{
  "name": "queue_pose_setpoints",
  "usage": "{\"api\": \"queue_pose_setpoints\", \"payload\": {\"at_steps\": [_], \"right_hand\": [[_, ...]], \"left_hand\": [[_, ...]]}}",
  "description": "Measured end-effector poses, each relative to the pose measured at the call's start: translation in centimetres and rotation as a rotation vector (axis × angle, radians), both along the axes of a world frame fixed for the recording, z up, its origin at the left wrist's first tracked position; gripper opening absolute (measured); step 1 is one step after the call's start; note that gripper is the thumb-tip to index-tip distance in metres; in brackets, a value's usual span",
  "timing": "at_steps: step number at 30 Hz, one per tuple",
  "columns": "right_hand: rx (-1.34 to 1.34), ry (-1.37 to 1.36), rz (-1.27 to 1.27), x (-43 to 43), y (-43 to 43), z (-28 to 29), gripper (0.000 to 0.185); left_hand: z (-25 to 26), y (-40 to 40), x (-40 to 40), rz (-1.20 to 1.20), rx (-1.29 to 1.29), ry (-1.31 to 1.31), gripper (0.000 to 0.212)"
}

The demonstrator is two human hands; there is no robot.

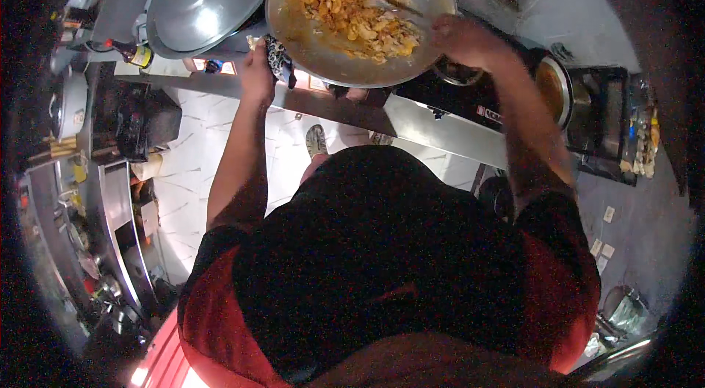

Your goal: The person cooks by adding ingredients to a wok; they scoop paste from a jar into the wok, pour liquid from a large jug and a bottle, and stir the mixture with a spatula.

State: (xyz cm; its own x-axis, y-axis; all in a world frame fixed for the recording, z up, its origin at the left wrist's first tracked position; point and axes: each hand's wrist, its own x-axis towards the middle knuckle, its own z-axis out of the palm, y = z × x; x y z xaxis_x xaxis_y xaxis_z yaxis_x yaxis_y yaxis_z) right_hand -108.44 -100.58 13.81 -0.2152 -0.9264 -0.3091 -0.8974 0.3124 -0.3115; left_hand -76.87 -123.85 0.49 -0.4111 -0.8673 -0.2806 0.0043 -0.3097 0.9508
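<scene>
A wide metal wok stands on the stove before me, holding a heap of orange-brown cooked food pieces. My right hand, somewhat blurred, is at the wok's right side, closed on a cooking utensil whose far end lies in the food; the utensil's kind cannot be told. My left hand grips a black-and-white patterned cloth near the wok's left rim. Whether the cloth touches the rim cannot be told.
Left of the wok sits a large pot with a domed metal lid. A sauce bottle with a red cap lies or stands beside it. At right is another pan of orange-brown contents. The steel counter edge runs before me; shelving is at left.
</scene>
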Motion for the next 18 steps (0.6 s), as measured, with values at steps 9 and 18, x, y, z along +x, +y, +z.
{"api": "queue_pose_setpoints", "payload": {"at_steps": [9, 18], "right_hand": [[0.100, -0.301, -0.320, -14.6, -2.4, 2.6, 0.024], [0.154, -0.624, -0.013, -12.0, -13.7, -1.7, 0.034]], "left_hand": [[1.2, 0.1, 0.0, -0.001, -0.031, -0.129, 0.039], [0.0, -0.3, -0.2, 0.017, -0.220, -0.164, 0.039]]}}
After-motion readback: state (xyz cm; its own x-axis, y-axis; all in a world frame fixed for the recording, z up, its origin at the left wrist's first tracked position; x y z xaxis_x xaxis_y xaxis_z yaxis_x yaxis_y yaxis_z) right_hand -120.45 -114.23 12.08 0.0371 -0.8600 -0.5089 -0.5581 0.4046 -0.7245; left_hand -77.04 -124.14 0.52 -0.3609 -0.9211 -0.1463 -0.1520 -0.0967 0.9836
